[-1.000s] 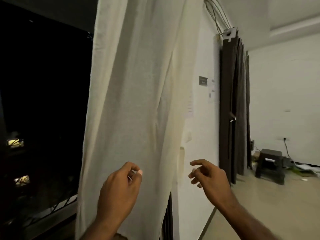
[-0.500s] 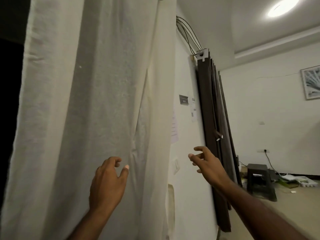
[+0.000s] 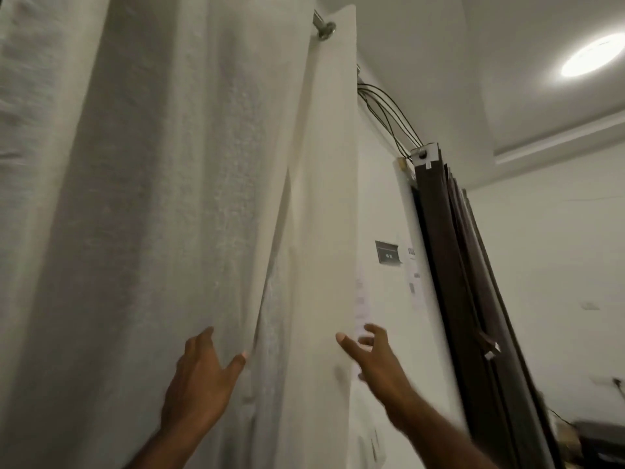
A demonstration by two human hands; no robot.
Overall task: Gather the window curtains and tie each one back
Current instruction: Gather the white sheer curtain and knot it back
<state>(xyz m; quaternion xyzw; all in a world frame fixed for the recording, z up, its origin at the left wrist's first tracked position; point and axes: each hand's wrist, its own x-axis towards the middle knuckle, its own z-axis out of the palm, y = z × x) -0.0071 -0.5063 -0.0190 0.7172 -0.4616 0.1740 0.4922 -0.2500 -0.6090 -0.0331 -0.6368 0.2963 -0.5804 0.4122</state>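
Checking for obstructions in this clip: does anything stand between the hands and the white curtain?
Nothing visible does. The left hand touches the white curtain, and the right hand is at its right edge.

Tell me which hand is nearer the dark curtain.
Right. The right hand is at the outer edge of the white curtain, just left of the dark curtain. The left hand touches the white folds farther left.
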